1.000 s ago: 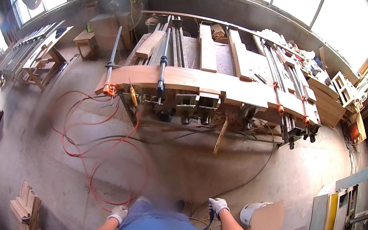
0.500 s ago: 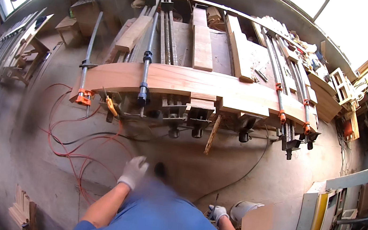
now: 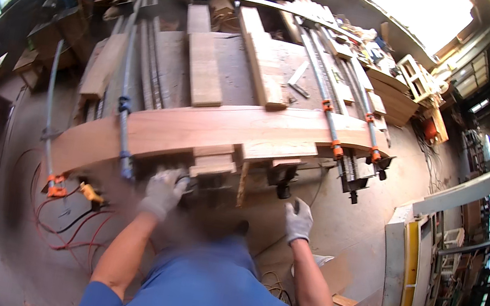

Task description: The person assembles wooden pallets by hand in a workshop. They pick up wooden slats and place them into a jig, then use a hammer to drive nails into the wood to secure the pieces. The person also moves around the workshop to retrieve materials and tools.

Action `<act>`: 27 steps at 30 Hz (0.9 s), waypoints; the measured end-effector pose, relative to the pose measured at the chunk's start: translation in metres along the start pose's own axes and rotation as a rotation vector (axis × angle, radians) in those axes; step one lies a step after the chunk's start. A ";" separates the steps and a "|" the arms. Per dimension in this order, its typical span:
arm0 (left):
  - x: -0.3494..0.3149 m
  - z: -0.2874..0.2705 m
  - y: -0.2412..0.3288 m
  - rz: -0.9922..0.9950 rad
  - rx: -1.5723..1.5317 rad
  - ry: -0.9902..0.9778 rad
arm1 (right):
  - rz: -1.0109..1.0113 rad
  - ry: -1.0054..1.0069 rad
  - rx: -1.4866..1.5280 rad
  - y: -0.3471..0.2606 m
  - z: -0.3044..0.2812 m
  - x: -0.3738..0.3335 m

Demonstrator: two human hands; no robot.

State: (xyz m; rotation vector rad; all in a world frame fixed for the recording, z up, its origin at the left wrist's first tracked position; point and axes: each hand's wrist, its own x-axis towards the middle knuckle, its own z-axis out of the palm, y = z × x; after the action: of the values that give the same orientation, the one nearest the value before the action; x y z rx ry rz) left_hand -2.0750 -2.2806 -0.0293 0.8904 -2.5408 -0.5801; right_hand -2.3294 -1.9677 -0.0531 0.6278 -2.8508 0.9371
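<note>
Both gloved hands now up at the clamped wooden slab: left hand grip curled, right hand spread.

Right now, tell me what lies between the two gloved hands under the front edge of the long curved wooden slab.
In the head view, between the left hand and right hand: stacked small wooden blocks, a hanging wooden stick and a dark clamp handle.
</note>
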 end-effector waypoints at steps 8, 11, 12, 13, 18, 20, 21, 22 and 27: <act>0.046 -0.031 0.043 -0.371 0.250 -0.340 | -0.424 -0.009 0.000 -0.049 0.039 0.153; 0.035 -0.001 -0.003 -0.536 0.296 -0.349 | -0.503 -0.082 -0.023 -0.051 0.063 0.182; 0.039 0.003 -0.003 -0.501 0.389 -0.396 | -0.536 -0.104 0.002 -0.046 0.073 0.192; 0.040 0.001 0.002 -0.477 0.485 -0.445 | -0.537 -0.159 -0.011 -0.046 0.080 0.195; 0.061 -0.007 0.029 -0.526 0.676 -0.485 | -0.512 -0.310 -0.058 -0.056 0.082 0.203; 0.067 -0.001 0.017 -0.580 0.497 -0.443 | -0.482 -0.339 -0.057 -0.055 0.081 0.202; 0.071 0.004 0.010 -0.603 0.407 -0.421 | -0.488 -0.323 -0.050 -0.055 0.079 0.203; 0.072 0.008 0.003 -0.653 0.330 -0.377 | -0.494 -0.311 -0.038 -0.057 0.078 0.202; 0.069 0.030 -0.015 -0.652 0.382 -0.311 | -0.475 -0.311 0.057 -0.050 0.082 0.204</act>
State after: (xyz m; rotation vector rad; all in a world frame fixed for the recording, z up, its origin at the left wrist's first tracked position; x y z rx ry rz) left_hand -2.1320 -2.3283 -0.0472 1.9358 -2.6516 -0.4333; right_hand -2.4910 -2.1247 -0.0521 1.4897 -2.7116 0.8992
